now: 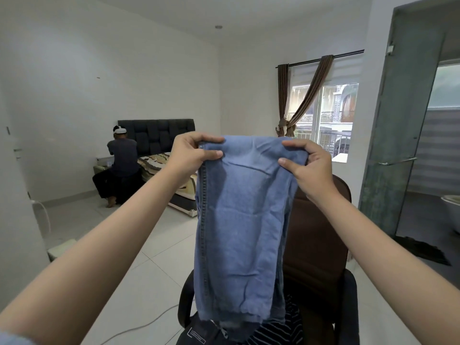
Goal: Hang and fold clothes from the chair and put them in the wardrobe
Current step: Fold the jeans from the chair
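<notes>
A pair of light blue jeans (239, 220) hangs folded lengthwise in front of me, held up at chest height. My left hand (191, 153) pinches the top left corner. My right hand (308, 165) grips the top right corner. The hem hangs down over the seat of a brown office chair (316, 235). On that seat lie a black-and-white striped garment (278, 329) and a dark garment (201, 332), partly hidden by the jeans. No wardrobe is in view.
A bed (174, 175) with a dark headboard stands at the back, and a person (119, 165) sits beside it, back turned. A window with brown curtains (321, 113) is on the right wall. A glass door (398, 135) opens to a bathroom. A white cable (139, 324) lies on the tiled floor.
</notes>
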The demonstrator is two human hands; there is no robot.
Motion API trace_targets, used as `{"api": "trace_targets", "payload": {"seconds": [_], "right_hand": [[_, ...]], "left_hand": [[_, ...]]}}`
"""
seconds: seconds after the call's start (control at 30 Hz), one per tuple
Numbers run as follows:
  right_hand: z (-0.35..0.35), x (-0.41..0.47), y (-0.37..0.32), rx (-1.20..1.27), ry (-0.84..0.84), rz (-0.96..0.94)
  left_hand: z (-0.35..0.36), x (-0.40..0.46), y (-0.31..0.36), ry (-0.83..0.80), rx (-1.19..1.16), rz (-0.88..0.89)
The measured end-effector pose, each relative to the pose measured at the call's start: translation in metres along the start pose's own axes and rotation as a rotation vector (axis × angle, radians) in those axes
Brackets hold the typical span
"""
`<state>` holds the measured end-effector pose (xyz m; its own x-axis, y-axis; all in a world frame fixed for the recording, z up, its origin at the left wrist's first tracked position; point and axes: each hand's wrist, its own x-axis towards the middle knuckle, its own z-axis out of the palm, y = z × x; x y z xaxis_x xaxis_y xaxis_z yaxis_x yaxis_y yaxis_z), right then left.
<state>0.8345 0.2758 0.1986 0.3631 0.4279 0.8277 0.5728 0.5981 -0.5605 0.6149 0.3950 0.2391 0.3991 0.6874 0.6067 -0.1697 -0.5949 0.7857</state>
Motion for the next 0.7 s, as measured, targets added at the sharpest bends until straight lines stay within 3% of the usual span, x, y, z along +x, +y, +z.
{"api": "trace_targets", "payload": {"seconds": [0.3,0.7], "right_hand": [[-0.007,0.017,-0.009,0.093,0.062,-0.008],[0.008,0.008,-0.011,0.163,0.127,0.019]], "left_hand": [[0.0,0.008,0.008,0.068,-0.078,0.071],[0.0,0.004,0.002,0.196,-0.374,-0.121]]}}
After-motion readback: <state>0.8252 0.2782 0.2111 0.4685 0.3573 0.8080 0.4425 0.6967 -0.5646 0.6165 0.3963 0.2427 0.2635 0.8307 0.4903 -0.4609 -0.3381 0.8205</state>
